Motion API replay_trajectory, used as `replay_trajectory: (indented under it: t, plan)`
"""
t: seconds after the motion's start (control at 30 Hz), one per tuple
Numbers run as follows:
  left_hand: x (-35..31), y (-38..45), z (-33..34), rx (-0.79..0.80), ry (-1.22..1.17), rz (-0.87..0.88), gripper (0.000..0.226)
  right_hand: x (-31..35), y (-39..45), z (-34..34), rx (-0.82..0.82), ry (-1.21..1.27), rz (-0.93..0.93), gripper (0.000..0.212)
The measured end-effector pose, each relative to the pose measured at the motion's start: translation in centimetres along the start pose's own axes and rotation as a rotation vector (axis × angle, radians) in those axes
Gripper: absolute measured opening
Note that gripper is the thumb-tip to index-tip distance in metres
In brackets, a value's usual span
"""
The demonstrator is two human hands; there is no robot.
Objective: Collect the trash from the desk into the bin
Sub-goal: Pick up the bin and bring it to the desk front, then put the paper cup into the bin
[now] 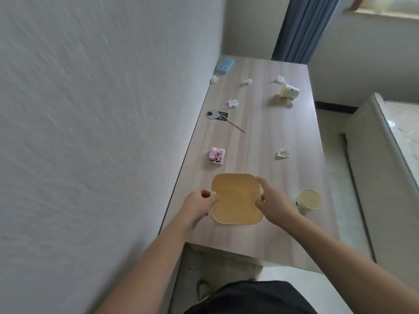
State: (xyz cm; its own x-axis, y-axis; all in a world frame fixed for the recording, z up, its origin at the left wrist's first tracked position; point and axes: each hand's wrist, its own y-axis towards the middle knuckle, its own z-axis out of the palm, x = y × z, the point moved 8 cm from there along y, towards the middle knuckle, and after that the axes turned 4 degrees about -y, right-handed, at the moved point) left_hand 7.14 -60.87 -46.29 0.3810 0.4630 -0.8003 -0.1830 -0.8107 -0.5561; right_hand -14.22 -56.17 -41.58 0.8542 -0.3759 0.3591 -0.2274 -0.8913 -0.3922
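Note:
A yellow square bin (235,199) stands on the near end of the wooden desk (256,141). My left hand (199,203) pinches its left rim and my right hand (271,203) grips its right rim. An upright paper cup (308,200) stands just right of my right hand. Another paper cup (289,91) lies tipped at the far right. Several crumpled tissues are scattered over the desk: one (283,153) at mid right, one (233,103) further back, one (246,81) near the far end.
A pink packet (216,156) lies behind the bin near the wall. A wooden stick (235,125) lies beside a black tag (221,116) and a round disc (212,114). A blue case (225,65) sits at the far left corner. A bed (390,141) stands to the right.

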Motion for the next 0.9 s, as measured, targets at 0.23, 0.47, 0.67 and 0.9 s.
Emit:
replay_trajectory:
  t: [0.23, 0.47, 0.67, 0.9]
  plan:
    - [-1.2, 0.4, 3.6, 0.098, -0.268, -0.065, 0.026, -4.7, -1.2, -0.7, -0.028, 0.256, 0.01, 0.046]
    - [-2.3, 0.5, 6.0, 0.138, -0.295, -0.103, 0.032, -11.8, -1.6, -2.7, -0.172, 0.358, 0.127, 0.031]
    - [-3.3, 1.4, 7.9, 0.094, -0.297, -0.095, 0.026, -16.7, -0.3, -4.8, -0.365, 0.283, 0.099, 0.044]
    - [-4.2, 0.9, 11.4, 0.028, -0.342, -0.086, 0.032, -20.5, 3.0, -2.5, -0.18, 0.02, 0.116, 0.089]
